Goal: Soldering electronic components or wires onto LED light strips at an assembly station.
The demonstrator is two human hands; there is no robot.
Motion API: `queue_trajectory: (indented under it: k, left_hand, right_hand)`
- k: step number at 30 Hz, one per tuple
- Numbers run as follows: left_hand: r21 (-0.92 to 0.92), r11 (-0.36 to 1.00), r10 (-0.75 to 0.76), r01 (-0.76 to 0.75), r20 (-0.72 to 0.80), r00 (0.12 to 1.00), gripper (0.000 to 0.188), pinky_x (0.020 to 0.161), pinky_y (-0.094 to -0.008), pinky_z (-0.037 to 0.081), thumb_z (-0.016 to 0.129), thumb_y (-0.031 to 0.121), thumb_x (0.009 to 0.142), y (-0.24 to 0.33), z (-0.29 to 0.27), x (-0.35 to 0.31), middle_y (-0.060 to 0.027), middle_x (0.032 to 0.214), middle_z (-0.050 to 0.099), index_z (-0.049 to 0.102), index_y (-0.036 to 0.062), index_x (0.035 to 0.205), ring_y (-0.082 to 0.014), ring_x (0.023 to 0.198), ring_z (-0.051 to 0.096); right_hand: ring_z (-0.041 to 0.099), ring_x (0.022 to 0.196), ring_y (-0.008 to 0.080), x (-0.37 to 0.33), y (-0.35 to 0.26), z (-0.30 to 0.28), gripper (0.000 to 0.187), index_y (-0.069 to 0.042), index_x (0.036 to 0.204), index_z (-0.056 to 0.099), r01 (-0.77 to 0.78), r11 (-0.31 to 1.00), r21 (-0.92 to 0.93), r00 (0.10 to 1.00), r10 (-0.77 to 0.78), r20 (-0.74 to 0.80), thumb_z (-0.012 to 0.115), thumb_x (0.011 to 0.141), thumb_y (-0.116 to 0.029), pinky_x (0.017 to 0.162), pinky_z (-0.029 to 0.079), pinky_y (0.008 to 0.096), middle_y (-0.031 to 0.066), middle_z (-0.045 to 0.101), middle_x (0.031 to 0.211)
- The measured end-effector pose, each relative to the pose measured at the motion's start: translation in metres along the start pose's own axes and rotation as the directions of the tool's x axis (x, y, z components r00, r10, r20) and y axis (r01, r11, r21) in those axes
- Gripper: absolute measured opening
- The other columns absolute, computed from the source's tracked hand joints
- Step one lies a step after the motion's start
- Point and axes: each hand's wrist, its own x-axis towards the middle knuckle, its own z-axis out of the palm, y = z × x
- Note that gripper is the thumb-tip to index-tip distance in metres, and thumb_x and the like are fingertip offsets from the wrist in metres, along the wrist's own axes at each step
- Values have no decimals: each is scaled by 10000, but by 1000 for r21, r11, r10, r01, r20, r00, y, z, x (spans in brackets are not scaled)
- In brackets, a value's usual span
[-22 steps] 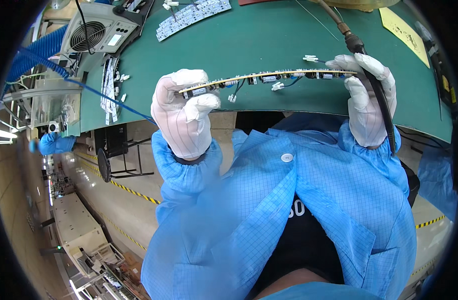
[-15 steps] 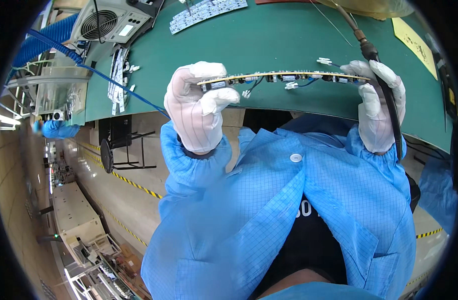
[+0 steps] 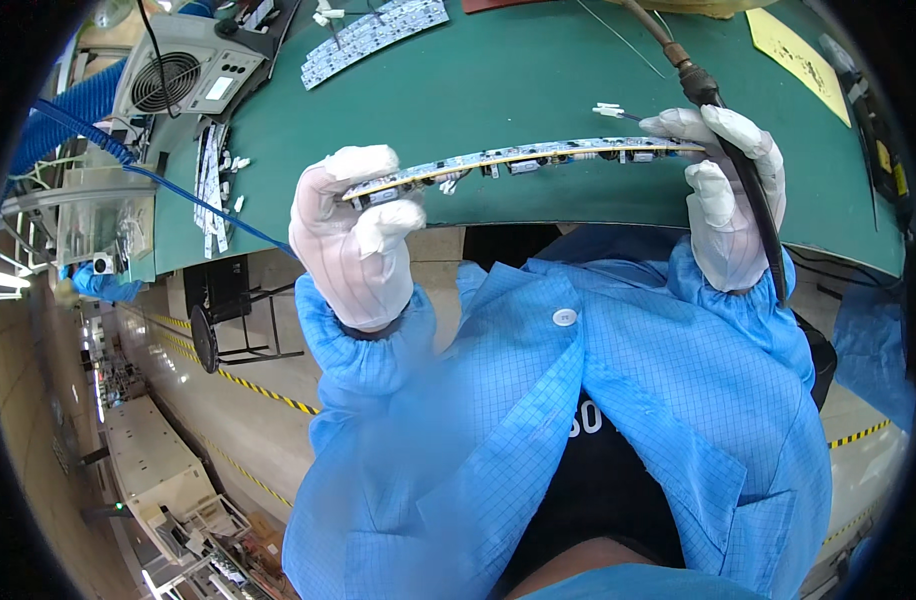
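A long, slightly curved circuit board (image 3: 518, 153) is held up above the bench on edge, spanning between my two white-gloved hands. My left hand (image 3: 353, 250) pinches its left end, fingers behind and thumb in front. At the other end, my right hand (image 3: 726, 215) closes on the board's right tip. That hand also carries a soldering iron (image 3: 750, 170), its black handle lying across the palm and its metal barrel pointing away. Dark components line the board's underside. A white connector (image 3: 608, 109) on a short wire shows behind the board, near my right fingers.
Strips of circuit board (image 3: 378, 40) lie on the green bench mat (image 3: 518, 95) at the back, and more strips (image 3: 211, 190) at the left. A grey box with a fan (image 3: 183, 75), a blue cable (image 3: 208, 207) and a yellow sheet (image 3: 798, 65) surround the work area.
The board has tilted so its pale, lighter face shows more, and its left end sits lower. The whole view has shifted, with both hands appearing further left. Both grips stay the same.
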Motion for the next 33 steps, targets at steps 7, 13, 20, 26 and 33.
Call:
queue_trajectory:
  k: [7,13,20,26,33]
  left_hand:
    - [-116,993,11,-6,41,999,483,570,-233,396,612,383,828,6,1,2,-97,876,549,540,-14,1093,-134,685,509]
    - [-31,999,32,-31,54,998,368,616,-236,401,482,109,856,6,0,3,-126,969,576,507,-20,1199,-123,713,499]
    - [-10,1000,7,-6,56,998,367,615,-229,406,482,108,854,3,0,4,-116,974,578,511,-12,1200,-123,730,511]
    - [77,987,-148,139,122,981,275,606,-240,449,451,88,897,3,-5,15,-109,973,573,545,-25,1129,-135,759,550]
    - [118,992,-36,35,11,999,199,685,-261,544,511,60,889,-49,-46,85,-122,1037,570,586,-57,1032,-156,897,586]
  right_hand:
    - [602,1014,325,3,2,1,375,17,1157,485,83,996,22,996,-83,-22,588,799,67,900,490,403,211,610,1058]
    - [568,1072,341,4,2,-1,461,-17,1179,475,103,993,48,994,-105,25,587,753,120,932,477,433,205,574,1129]
    - [557,1093,343,4,3,-2,534,-75,1208,435,83,996,-27,994,-81,67,549,742,158,952,454,461,214,589,1115]
    - [556,1084,360,2,4,3,522,-34,1219,421,40,999,-3,999,-40,21,555,749,150,943,455,465,229,578,1113]
    - [579,1025,366,0,5,1,511,38,1209,413,140,984,-110,990,-138,31,618,746,111,887,496,429,230,543,1125]
